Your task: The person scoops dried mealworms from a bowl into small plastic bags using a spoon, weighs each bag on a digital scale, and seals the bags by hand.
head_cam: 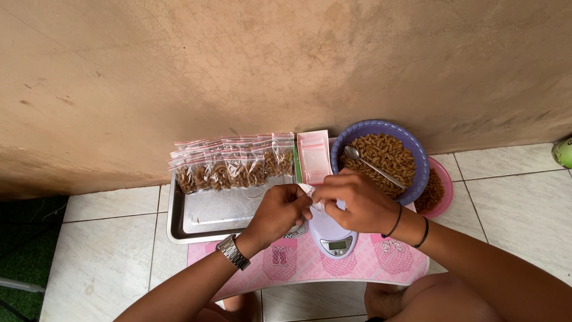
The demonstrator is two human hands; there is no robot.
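Observation:
My left hand (280,210) and my right hand (351,200) meet over a small white kitchen scale (333,235) and together pinch a small clear plastic bag (310,192) between their fingertips. The left wrist wears a metal watch, the right wrist two black bands. Behind the right hand stands a blue bowl (417,156) of brown spiral snacks with a metal spoon (369,165) lying in it. A stack of empty zip bags (314,156) lies just beyond my fingers.
A metal tray (208,214) at left holds a row of several filled snack bags (232,164) along its far side. A pink plate (440,191) of snacks peeks from under the bowl. All rests on a pink low table (357,265) against a tan wall.

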